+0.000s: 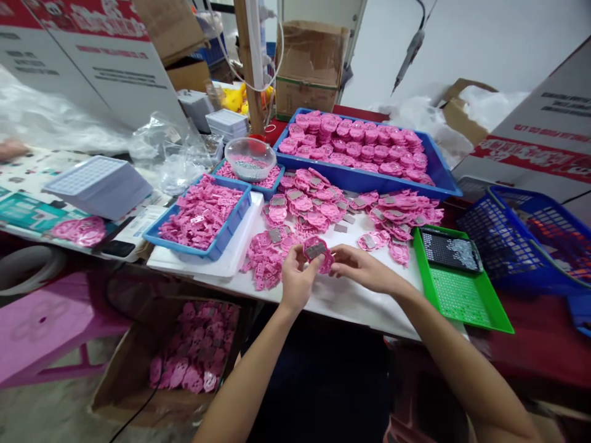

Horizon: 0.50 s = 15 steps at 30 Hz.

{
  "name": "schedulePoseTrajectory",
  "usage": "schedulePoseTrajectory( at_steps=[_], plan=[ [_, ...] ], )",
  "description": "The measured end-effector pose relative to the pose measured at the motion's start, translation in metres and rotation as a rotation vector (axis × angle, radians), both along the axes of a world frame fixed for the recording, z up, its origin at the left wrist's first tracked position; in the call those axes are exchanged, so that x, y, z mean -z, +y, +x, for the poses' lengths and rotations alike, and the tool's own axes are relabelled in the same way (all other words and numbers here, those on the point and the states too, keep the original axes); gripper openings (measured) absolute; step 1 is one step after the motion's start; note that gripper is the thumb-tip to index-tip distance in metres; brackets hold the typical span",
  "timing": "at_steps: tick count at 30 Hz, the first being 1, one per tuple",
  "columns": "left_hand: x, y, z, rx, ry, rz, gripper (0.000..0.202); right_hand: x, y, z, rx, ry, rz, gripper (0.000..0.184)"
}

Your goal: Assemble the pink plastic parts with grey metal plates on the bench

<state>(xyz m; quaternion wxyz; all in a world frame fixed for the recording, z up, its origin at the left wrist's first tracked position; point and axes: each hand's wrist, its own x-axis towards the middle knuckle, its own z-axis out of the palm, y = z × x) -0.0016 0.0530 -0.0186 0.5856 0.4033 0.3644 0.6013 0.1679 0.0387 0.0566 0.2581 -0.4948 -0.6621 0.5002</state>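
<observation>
A pink plastic part (325, 261) with a scalloped edge and a grey rectangular plate on its face is held over the front of the white work surface. My left hand (298, 277) grips it from the left, thumb across the front. From the right, my right hand (357, 266) pinches its edge with curled fingers. Just behind lies a heap of similar pink parts (314, 203), several with grey plates. Small pink pieces (265, 264) are piled left of my left hand. More pink parts (401, 212) lie beyond my right hand.
A large blue tray (369, 178) of stacked pink parts stands behind. Small pink pieces fill a blue tray (226, 243) at left, near a clear bowl (250, 159) of small metal bits. A green tray (496, 307) and blue basket (480, 215) stand right. An electric screwdriver (409, 58) hangs above.
</observation>
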Motion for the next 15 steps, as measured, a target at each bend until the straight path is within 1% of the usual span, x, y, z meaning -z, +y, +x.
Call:
schedulePoseTrajectory(
  at_steps=[2,4,6,7,8,10,13,14,15],
  plan=[
    [0.000,0.000,0.000,0.011,0.002,0.004,0.040,0.008,-0.009,0.001,0.106,0.062,0.031,0.028],
    [0.000,0.000,-0.001,0.089,-0.036,0.023,0.046,0.010,-0.009,0.005,0.207,0.079,0.096,0.024],
    [0.000,0.000,-0.002,0.241,-0.100,0.031,0.055,0.006,-0.002,0.012,0.289,0.071,0.191,0.024],
    [0.001,0.000,-0.004,0.328,-0.129,0.024,0.058,0.002,0.003,0.016,0.310,0.046,0.240,0.025],
    [0.001,0.000,-0.005,0.403,-0.146,0.009,0.059,-0.003,0.009,0.019,0.300,0.007,0.274,0.025],
    [0.002,0.000,-0.006,0.489,-0.133,-0.026,0.056,-0.014,0.019,0.023,0.189,-0.095,0.287,0.025],
    [0.001,-0.001,-0.006,0.495,-0.034,-0.048,0.048,-0.025,0.033,0.017,-0.077,-0.191,0.198,0.025],
    [0.000,-0.002,-0.005,0.488,-0.009,-0.058,0.045,-0.025,0.037,0.013,-0.132,-0.190,0.167,0.026],
    [-0.001,-0.003,-0.004,0.484,0.002,-0.073,0.044,-0.024,0.041,0.009,-0.153,-0.173,0.143,0.028]
  ],
)
